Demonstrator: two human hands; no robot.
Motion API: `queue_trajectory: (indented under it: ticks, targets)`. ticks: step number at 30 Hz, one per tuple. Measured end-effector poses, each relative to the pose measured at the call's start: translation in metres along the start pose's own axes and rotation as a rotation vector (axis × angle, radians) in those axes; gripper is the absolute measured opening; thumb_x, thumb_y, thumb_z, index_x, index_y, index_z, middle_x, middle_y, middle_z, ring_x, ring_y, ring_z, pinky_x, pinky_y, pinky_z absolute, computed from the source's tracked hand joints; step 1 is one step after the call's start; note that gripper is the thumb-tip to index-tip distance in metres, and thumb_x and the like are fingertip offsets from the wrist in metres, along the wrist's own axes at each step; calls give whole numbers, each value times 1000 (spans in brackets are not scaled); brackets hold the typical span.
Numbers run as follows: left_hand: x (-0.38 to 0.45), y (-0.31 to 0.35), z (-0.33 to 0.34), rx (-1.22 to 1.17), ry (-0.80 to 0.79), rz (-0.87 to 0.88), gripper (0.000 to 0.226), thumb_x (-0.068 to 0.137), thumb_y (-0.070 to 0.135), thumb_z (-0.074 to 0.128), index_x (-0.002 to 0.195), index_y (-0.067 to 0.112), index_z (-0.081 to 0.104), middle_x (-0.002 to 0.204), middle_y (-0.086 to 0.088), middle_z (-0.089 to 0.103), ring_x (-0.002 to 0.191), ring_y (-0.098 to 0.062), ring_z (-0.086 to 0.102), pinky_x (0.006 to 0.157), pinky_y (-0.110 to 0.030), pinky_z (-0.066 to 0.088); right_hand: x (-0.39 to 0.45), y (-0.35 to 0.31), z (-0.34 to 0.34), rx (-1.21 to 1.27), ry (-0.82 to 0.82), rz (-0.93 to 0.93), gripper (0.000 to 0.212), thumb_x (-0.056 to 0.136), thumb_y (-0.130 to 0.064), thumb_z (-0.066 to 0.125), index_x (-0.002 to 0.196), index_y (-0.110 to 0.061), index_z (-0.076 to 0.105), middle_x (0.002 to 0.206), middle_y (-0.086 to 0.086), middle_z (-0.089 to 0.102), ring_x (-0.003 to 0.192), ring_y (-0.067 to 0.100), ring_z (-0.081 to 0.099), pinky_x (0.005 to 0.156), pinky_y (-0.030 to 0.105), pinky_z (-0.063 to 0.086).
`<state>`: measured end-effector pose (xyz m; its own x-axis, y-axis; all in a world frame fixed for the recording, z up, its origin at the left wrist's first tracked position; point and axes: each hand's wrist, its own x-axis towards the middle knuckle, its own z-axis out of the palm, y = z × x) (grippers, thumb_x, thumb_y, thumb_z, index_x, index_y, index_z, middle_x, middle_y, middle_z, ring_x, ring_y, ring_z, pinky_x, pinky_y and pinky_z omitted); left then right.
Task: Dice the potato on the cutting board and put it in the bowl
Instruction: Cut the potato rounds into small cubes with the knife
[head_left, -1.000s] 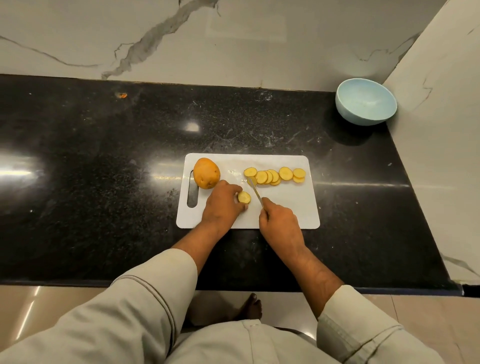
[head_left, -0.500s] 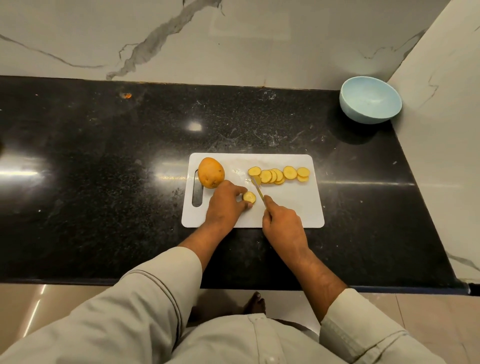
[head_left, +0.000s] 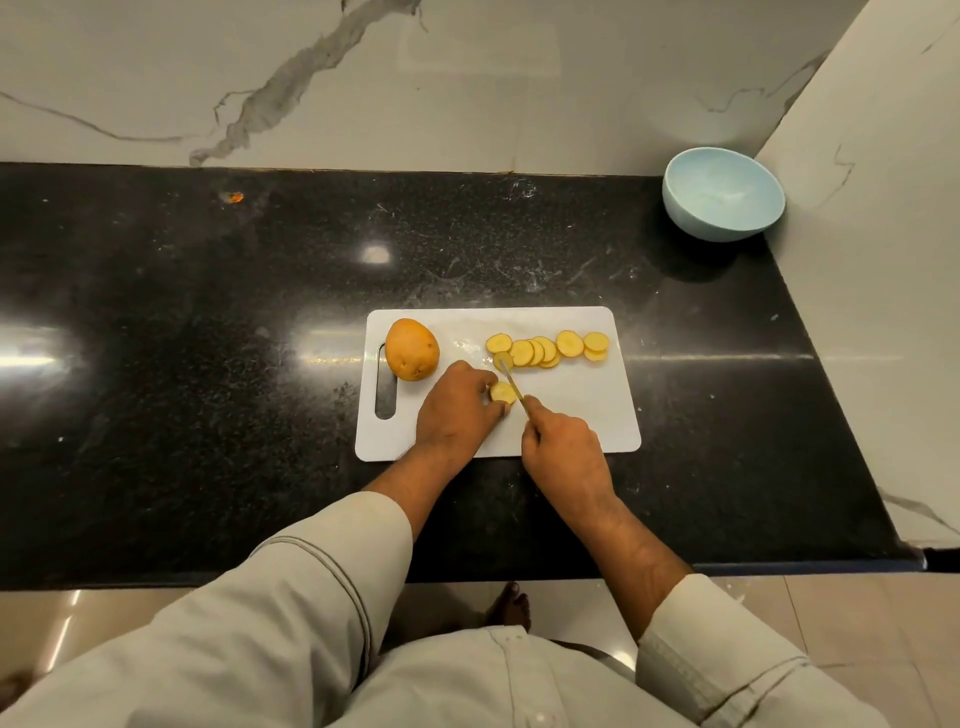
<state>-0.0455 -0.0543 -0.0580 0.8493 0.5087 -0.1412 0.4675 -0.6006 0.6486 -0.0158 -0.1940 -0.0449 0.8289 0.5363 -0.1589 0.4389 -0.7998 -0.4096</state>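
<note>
A whole potato (head_left: 412, 349) rests at the left end of the white cutting board (head_left: 582, 410) on the black bench (head_left: 208, 364). The left hand (head_left: 457, 410) pins a potato piece (head_left: 503, 392) with its fingers. The right hand (head_left: 563, 447), fingers clenched on a knife (head_left: 511, 382), sets the blade against that piece. Cut slices (head_left: 550, 349) lie in a row behind. The blue bowl (head_left: 723, 193) stands well apart at far right.

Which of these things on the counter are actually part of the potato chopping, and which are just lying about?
In use: cutting board; knife in the right hand; potato piece under the left hand; slices; whole potato; blue bowl, empty.

Lying about: orange scrap.
</note>
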Motion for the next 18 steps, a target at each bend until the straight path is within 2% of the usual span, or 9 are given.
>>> queue_trajectory:
  ticks: [4, 8, 11, 15, 18]
  targets:
    - [-3, -11, -6, 71, 5, 21, 37, 80, 36, 73, 113, 18, 67, 106, 0, 56, 96, -18, 56, 79, -28, 47, -3, -1, 1, -16, -13, -13, 45, 101, -24, 39, 145, -16, 41, 95, 8, 68, 80, 20, 62, 77, 33, 54]
    - [-5, -9, -8, 74, -35, 39, 57, 79, 39, 75, 129, 16, 59, 116, -2, 55, 107, -19, 53, 87, -28, 44, -5, -3, 2, -44, -41, -8, 45, 102, -24, 37, 146, -17, 38, 94, 8, 67, 80, 20, 62, 75, 33, 53]
    - [-7, -2, -4, 72, 11, 41, 38, 84, 33, 70, 117, 13, 67, 109, -3, 56, 100, -20, 55, 78, -24, 40, -6, -3, 3, -80, -74, -9, 47, 102, -24, 36, 149, -18, 33, 94, 8, 66, 81, 21, 62, 74, 34, 53]
    - [-11, -1, -1, 53, 52, -2, 34, 86, 30, 68, 115, 11, 67, 109, -4, 55, 99, -19, 54, 79, -22, 37, -6, -2, 4, -128, -105, -26, 53, 102, -24, 35, 153, -24, 20, 92, 8, 62, 76, 19, 57, 70, 33, 50]
    - [-11, 3, -1, 42, 80, -33, 26, 86, 28, 69, 102, 8, 71, 97, -2, 52, 86, -14, 48, 72, -22, 35, -5, -2, 5, -173, -140, -45, 53, 102, -24, 35, 153, -23, 18, 95, 9, 61, 79, 20, 57, 70, 33, 49]
